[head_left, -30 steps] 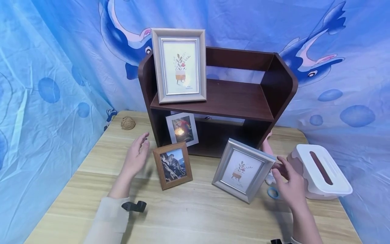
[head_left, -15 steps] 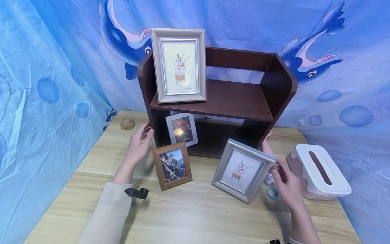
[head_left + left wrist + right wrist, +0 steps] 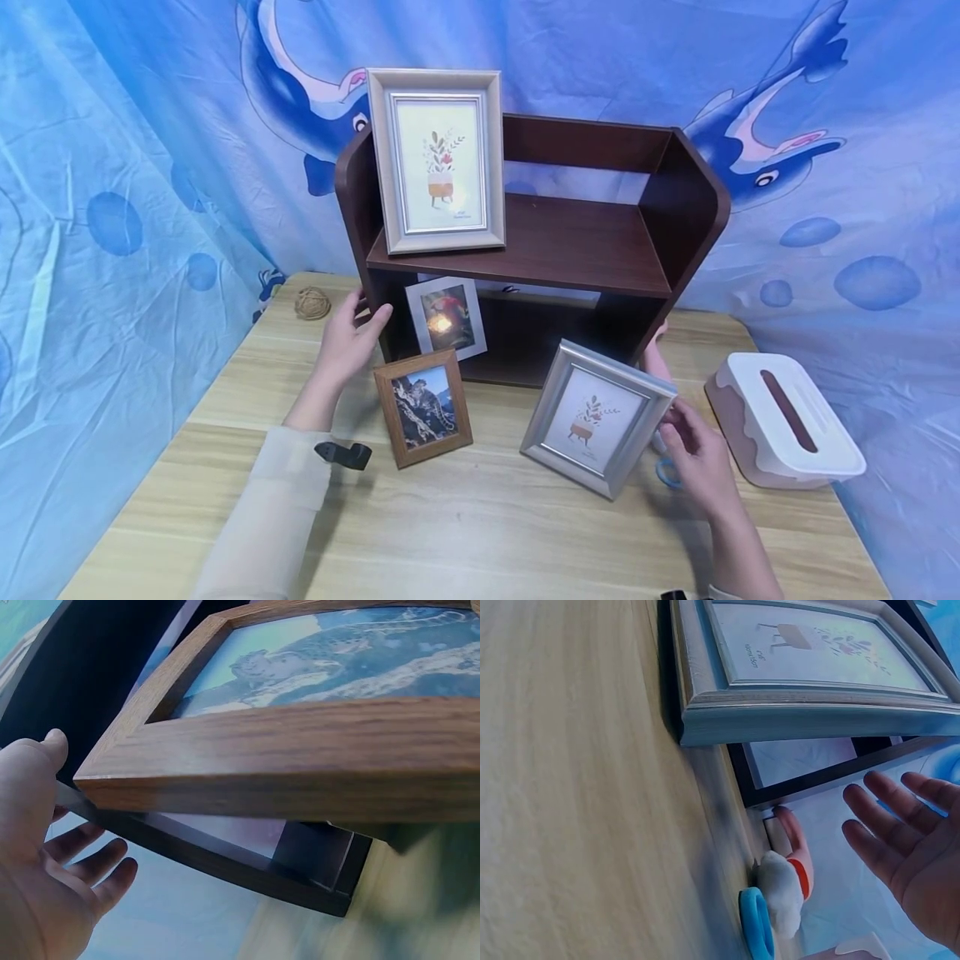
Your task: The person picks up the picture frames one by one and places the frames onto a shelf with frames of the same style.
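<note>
My left hand (image 3: pixel 348 337) is at the left side panel of a dark brown two-tier shelf (image 3: pixel 585 242), thumb near its front edge, other fingers along its outer side. Beside this hand, a brown wooden picture frame (image 3: pixel 423 408) with a leopard photo leans back on the table. My right hand (image 3: pixel 701 458) is by the right edge of a silver picture frame (image 3: pixel 597 419) with a potted-plant print. Its fingers (image 3: pixel 881 851) are spread and hold nothing in the right wrist view. A larger champagne-coloured frame (image 3: pixel 437 162) stands on the upper tier; a white-framed parrot picture (image 3: pixel 447 317) stands below.
A white-lidded tissue box (image 3: pixel 787 421) stands at the right of the wooden table (image 3: pixel 465 550). Behind the silver frame are a blue ring (image 3: pixel 756 924) and a white and pink object (image 3: pixel 781 892). A twine ball (image 3: pixel 312 303) lies at the back left.
My left hand has moved forward and right to the shelf's left side panel. My right hand has shifted slightly left, closer to the silver frame. The frames stay where they were.
</note>
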`<act>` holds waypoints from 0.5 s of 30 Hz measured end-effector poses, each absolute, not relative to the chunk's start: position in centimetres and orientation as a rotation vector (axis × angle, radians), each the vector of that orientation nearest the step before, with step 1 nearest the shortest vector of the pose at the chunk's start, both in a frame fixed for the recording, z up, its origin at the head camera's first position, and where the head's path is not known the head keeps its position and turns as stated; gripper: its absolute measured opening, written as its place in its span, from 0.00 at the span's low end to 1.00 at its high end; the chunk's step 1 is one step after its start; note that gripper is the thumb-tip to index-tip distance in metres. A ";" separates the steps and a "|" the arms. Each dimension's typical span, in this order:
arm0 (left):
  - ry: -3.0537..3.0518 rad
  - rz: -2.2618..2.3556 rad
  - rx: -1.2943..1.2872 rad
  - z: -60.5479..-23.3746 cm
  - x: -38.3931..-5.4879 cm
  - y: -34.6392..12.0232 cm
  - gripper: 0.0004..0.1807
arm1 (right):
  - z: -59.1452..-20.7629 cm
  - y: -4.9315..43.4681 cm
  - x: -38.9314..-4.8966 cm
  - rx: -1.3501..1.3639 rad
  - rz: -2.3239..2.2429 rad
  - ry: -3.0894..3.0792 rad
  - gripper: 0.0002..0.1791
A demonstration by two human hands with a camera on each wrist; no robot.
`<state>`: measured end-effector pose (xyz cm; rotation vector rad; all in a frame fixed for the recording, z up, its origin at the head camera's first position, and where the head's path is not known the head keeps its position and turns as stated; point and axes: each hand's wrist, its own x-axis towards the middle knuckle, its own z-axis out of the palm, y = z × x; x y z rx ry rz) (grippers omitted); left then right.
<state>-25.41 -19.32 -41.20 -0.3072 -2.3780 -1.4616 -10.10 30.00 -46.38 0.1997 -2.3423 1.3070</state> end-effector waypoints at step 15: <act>-2.220 -1.323 -0.171 -41.0 -26.5 -18.4 0.13 | -47.3 28.8 -9.7 0.249 1.503 -2.402 0.25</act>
